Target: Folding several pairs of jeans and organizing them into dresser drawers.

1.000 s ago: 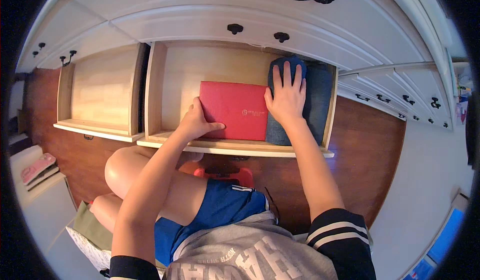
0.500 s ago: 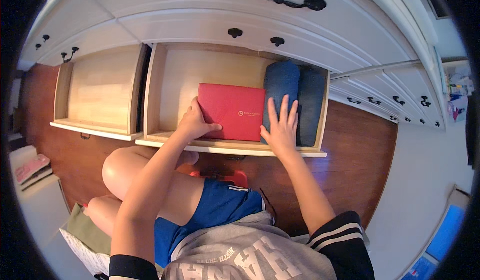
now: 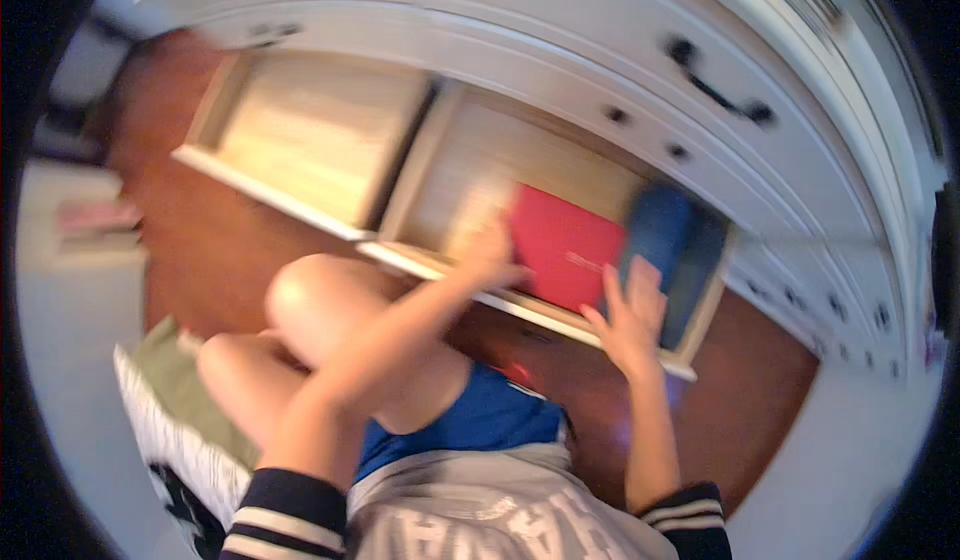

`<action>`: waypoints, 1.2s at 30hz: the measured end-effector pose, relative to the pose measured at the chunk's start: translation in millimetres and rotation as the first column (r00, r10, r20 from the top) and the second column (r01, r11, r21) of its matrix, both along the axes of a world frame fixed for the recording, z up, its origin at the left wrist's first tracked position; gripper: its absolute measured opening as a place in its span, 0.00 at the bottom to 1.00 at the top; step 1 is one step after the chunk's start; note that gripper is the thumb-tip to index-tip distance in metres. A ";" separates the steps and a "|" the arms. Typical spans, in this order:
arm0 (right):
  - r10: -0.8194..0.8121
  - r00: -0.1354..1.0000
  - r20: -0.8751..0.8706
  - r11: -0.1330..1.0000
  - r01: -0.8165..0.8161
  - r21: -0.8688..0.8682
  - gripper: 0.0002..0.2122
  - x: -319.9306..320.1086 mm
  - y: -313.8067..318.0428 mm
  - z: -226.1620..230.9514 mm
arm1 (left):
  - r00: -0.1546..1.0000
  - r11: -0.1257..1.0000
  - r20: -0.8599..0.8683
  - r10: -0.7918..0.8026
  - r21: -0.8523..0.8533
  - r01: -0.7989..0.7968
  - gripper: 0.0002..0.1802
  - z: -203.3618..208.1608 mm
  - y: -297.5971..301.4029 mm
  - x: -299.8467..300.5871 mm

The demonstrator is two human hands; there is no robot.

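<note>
A flat red box (image 3: 565, 250) lies inside the open wooden drawer (image 3: 425, 175) in front of me. At the box's left edge is my left hand (image 3: 490, 255), its thumb reaching over the near corner; the hand is blurred but looks open. My right hand (image 3: 630, 320) lies open, fingers spread, over the box's right edge and the near end of a dark blue cloth roll (image 3: 655, 222). A second dark blue cloth roll (image 3: 698, 278) sits against the drawer's right wall.
Left of this drawer another pulled-out drawer (image 3: 315, 130) shows its bare wooden bottom. White drawer fronts (image 3: 540, 60) with black knobs and handles rise behind. My bent legs (image 3: 330, 310) are close to the drawer fronts. A striped bin (image 3: 190, 420) with green cloth stands lower left.
The whole view has turned and blurred, so the drawers sit tilted and farther right. Both hands remain at the red box, which keeps its place beside the blue roll.
</note>
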State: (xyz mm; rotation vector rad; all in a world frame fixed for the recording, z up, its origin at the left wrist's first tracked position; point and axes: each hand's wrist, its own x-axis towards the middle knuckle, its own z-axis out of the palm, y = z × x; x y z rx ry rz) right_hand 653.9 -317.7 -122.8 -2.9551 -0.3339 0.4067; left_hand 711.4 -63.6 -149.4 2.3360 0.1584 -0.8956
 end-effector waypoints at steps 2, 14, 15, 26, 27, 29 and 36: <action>0.000 1.000 0.024 0.996 -0.002 0.089 0.36 4.3 0.1 -6.6 | 0.977 0.997 0.214 -0.003 -0.077 0.020 0.72 -13.6 0.0 -10.0; 0.767 0.606 0.208 0.434 -0.730 0.529 0.20 12.2 232.5 53.2 | 0.014 0.595 0.746 0.665 -0.519 -0.613 0.16 138.6 157.4 -288.2; 0.812 0.530 0.245 0.344 -0.774 0.532 0.20 2.4 258.6 62.1 | -0.073 0.455 0.741 0.668 -0.484 -0.747 0.16 145.1 170.4 -336.7; 0.920 -0.273 0.282 -0.390 -0.728 0.564 0.16 -248.4 444.3 159.7 | -0.685 -0.742 0.726 -0.055 -0.489 -0.458 0.46 144.0 139.0 -804.2; 0.904 -0.343 0.255 -0.427 -0.686 0.589 0.17 -280.9 453.9 164.7 | -0.695 -0.754 0.716 -0.069 -0.493 -0.433 0.46 146.5 145.8 -813.7; 0.816 -0.482 0.320 -0.577 -0.642 0.505 0.17 -333.4 463.3 164.8 | -0.733 -0.841 0.680 -0.026 -0.411 -0.351 0.58 157.4 164.0 -810.4; 0.730 -0.674 -0.112 -0.119 -0.287 0.951 0.20 -507.3 499.0 127.7 | -0.796 -0.807 0.604 -0.028 -0.484 -0.338 0.42 134.9 168.9 -836.9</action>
